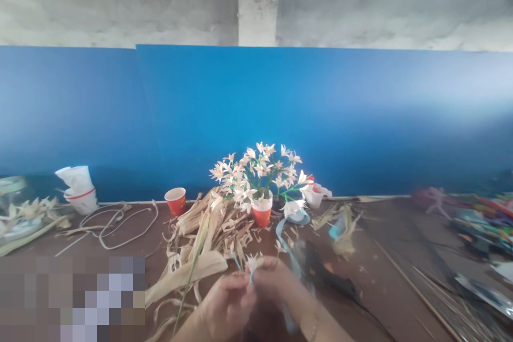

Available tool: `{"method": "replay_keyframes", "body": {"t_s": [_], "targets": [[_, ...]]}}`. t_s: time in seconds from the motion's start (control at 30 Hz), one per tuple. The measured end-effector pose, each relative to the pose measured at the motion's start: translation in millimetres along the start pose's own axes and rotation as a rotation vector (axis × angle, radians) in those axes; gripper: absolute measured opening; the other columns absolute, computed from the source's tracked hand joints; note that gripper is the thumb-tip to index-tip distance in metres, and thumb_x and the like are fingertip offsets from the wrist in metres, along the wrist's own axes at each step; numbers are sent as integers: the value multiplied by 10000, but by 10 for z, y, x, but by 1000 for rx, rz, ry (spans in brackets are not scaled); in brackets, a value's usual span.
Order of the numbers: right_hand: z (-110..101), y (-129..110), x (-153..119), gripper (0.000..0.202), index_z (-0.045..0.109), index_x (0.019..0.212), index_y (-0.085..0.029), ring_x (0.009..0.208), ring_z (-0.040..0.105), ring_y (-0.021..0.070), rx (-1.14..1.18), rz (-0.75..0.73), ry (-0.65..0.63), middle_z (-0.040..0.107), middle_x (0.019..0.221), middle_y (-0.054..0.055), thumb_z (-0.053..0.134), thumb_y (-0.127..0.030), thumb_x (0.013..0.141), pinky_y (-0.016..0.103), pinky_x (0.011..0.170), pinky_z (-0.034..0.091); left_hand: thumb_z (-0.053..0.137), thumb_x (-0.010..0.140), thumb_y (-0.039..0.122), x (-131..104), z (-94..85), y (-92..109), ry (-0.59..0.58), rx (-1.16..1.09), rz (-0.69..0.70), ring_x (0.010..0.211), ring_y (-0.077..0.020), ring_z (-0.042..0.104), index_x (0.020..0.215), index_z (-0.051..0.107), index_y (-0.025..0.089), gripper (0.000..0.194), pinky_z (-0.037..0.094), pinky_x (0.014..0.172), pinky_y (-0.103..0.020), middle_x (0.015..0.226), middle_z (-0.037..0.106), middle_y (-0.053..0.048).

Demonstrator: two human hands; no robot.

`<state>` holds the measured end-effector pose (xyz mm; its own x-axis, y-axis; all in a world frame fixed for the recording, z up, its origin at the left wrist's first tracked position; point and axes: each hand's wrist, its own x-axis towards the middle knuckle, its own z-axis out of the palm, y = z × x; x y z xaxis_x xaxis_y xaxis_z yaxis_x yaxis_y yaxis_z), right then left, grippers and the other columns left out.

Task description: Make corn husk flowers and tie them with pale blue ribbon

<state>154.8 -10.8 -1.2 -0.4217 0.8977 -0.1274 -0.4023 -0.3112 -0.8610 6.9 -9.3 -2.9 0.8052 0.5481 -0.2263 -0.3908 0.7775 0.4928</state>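
My left hand (227,300) and my right hand (274,282) meet low in the middle of the head view, fingers pinched together. Between their fingertips is a small white artificial flower (253,261), with a strip of light blue just below its petals. Its lower part is hidden by the fingers. Beyond the hands, many finished-looking white flowers on green stems (259,168) stand in a red paper cup (262,216). A light blue ribbon (294,262) runs from near that cup down past my right hand.
Dried husks (212,219) pile up left of the flowers. Another red cup (175,203), a white cable (120,230) and a white bin (82,200) stand further left. A blurred dark object with a cord (332,278) lies right of my hands; thin sticks (449,304) lie beyond.
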Motion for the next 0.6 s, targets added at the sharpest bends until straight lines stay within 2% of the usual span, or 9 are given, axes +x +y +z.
{"method": "replay_keyframes", "body": {"t_s": [0.3, 0.37, 0.4, 0.47, 0.53, 0.6], "targets": [[-148, 155, 149, 321, 621, 631, -127, 465, 573, 129, -137, 8, 85, 632, 534, 23, 768, -388, 513, 231, 488, 417, 585, 678, 177, 27, 29, 33, 93, 92, -16, 259, 25, 181, 553, 541, 95, 155, 37, 280, -129, 412, 405, 43], [-190, 194, 198, 320, 609, 603, -129, 442, 552, 126, -211, 4, 146, 606, 507, 18, 740, -411, 528, 240, 481, 414, 592, 652, 169, 55, 38, 36, 121, 141, -14, 265, 19, 202, 541, 542, 93, 144, 35, 287, -131, 402, 404, 42], [-208, 206, 218, 308, 600, 586, -135, 429, 537, 121, -253, -9, 193, 592, 492, 13, 726, -412, 541, 241, 474, 409, 602, 639, 173, 70, 46, 37, 155, 165, 16, 268, 18, 216, 546, 548, 91, 135, 38, 287, -134, 413, 429, 33], [-236, 209, 241, 280, 584, 552, -152, 427, 520, 120, -317, -43, 277, 563, 464, 1, 709, -403, 557, 242, 469, 402, 622, 629, 191, 102, 68, 37, 258, 213, 175, 295, 13, 284, 597, 576, 87, 117, 73, 297, -133, 484, 516, 2], [-249, 187, 240, 262, 573, 526, -172, 448, 517, 132, -332, -73, 310, 539, 443, -8, 698, -399, 567, 245, 472, 396, 653, 620, 248, 130, 89, 37, 401, 262, 370, 287, 5, 300, 631, 578, 114, 154, 83, 294, -148, 519, 552, 10], [-243, 149, 220, 247, 575, 517, -189, 481, 524, 149, -338, -104, 328, 533, 446, -10, 691, -400, 573, 255, 483, 393, 687, 607, 313, 155, 95, 32, 503, 337, 495, 277, -1, 317, 697, 582, 136, 224, 117, 292, -156, 564, 588, 19]]}}
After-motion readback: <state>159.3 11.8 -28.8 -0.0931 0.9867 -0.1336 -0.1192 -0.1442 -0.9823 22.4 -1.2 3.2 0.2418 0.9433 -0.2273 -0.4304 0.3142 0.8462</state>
